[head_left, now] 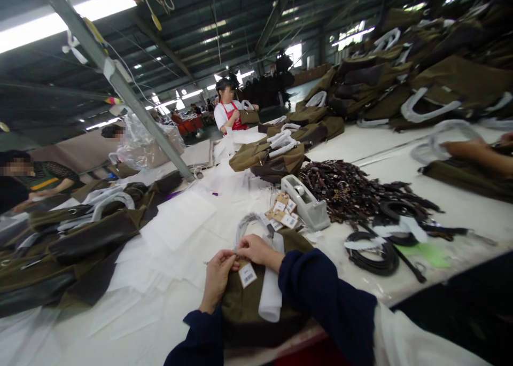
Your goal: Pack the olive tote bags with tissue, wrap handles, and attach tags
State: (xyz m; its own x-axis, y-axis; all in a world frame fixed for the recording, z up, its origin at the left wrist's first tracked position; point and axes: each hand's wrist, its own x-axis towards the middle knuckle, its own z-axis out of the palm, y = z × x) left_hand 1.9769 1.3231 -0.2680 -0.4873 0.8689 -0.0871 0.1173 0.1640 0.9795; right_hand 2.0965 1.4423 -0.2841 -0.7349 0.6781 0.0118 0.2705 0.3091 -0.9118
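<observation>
An olive bag [244, 307] with a dark lower edge lies on the white table in front of me. My left hand [220, 272] and my right hand [256, 250] meet near the base of its wrapped handle [248, 220], fingers pinched together. What they pinch is too small to make out. Just below the fingers hangs a tag [247, 274] with a barcode. A roll of white wrapping [271, 296] lies across the bag beside my right forearm.
Beyond the bag are loose tags [282, 208], a tape dispenser [306, 203], a heap of dark straps [344, 189] and coiled black straps [372, 255]. White sheets [176, 222] and piled bags [80, 238] lie left. Another person's arm [481, 155] reaches in right; a person [232, 115] stands behind.
</observation>
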